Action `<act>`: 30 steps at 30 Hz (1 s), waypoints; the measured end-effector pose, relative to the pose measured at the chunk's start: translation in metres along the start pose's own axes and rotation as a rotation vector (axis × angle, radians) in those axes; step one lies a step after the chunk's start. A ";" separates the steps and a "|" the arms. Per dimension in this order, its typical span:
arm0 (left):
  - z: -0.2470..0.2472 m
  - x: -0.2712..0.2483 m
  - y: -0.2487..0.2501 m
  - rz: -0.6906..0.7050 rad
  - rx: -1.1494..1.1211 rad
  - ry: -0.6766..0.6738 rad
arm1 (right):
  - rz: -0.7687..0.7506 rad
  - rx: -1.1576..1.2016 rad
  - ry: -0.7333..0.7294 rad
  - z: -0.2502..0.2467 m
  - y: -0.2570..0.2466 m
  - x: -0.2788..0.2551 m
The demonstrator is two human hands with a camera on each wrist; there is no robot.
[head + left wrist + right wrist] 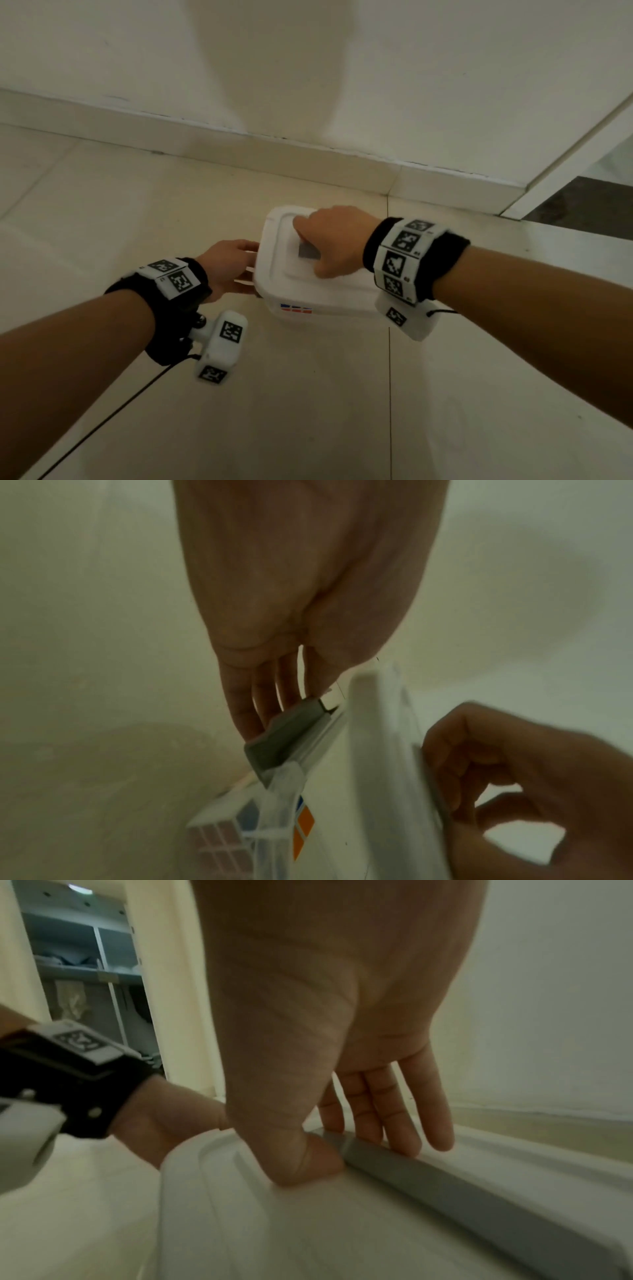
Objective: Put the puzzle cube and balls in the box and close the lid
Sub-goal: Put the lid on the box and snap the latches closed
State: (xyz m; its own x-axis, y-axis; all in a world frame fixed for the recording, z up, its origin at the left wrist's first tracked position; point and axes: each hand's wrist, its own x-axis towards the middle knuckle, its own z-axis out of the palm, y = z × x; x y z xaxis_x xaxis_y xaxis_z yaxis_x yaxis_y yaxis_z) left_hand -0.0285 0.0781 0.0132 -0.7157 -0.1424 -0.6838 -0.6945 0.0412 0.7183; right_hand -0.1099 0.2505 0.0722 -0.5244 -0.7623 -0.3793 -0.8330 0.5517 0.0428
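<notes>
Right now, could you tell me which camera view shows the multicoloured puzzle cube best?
The left wrist view: the multicoloured puzzle cube shows orange, blue and pale squares through the translucent white plastic box wall. The head view shows only a thin strip of coloured squares under the lid. The right wrist view shows none.

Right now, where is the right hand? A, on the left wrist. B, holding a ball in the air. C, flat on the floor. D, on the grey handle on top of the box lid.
D: the right hand rests on the lid, thumb and fingers around the grey handle.
</notes>
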 end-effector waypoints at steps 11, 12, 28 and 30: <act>0.004 -0.001 0.001 -0.049 -0.066 0.016 | -0.011 0.079 0.016 0.029 -0.002 -0.007; 0.005 -0.001 0.001 -0.051 -0.068 0.014 | -0.012 0.093 0.017 0.031 -0.002 -0.008; 0.009 -0.001 0.001 -0.055 0.011 -0.012 | 0.031 0.453 0.097 0.044 0.034 -0.023; 0.010 0.000 0.001 -0.048 0.027 -0.012 | 0.086 0.569 0.154 0.045 0.038 -0.031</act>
State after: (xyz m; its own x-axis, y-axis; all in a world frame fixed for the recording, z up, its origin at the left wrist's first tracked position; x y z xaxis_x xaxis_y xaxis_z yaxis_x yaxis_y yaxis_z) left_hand -0.0296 0.0880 0.0128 -0.6826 -0.1331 -0.7186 -0.7293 0.0612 0.6814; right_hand -0.1171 0.3099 0.0443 -0.6409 -0.7236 -0.2562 -0.5829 0.6759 -0.4509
